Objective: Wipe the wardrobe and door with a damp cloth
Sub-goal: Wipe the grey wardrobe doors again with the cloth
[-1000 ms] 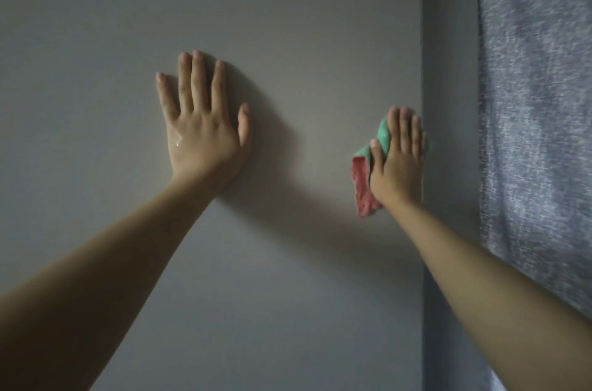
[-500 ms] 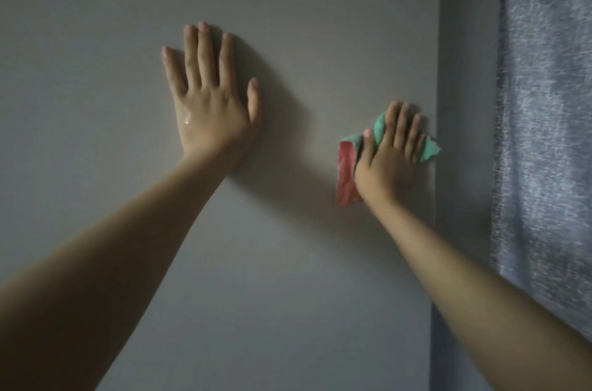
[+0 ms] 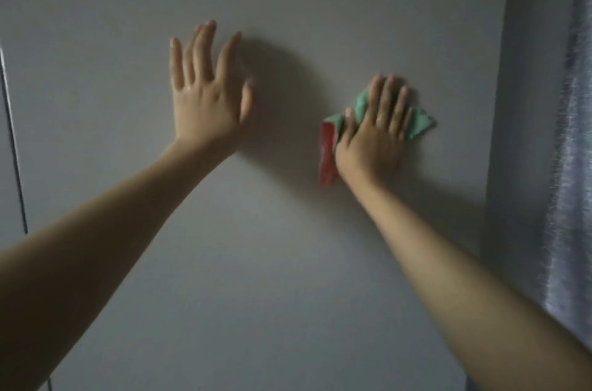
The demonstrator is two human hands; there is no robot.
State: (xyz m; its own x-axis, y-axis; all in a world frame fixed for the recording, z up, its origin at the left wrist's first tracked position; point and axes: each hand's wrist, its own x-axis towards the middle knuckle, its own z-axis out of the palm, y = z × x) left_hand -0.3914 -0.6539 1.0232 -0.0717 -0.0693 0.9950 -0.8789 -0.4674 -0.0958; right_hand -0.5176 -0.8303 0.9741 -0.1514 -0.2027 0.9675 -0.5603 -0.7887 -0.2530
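Note:
A plain grey wardrobe panel (image 3: 256,262) fills most of the head view. My right hand (image 3: 374,137) presses a green and red cloth (image 3: 330,150) flat against the panel, fingers straight and pointing up; green corners of the cloth stick out to the right and left of the hand. My left hand (image 3: 205,96) is raised with its fingers spread and straight, up at the panel to the left of the cloth; whether its palm touches the surface is unclear.
The panel's right edge (image 3: 496,102) runs down beside a narrow grey strip. A blue-grey curtain (image 3: 573,166) hangs at the far right. A dark vertical seam (image 3: 14,147) marks the panel's left edge.
The cloth and my right hand have slid left, away from the panel's right edge. My left hand has tilted and its palm seems to have lifted. The view has shifted left.

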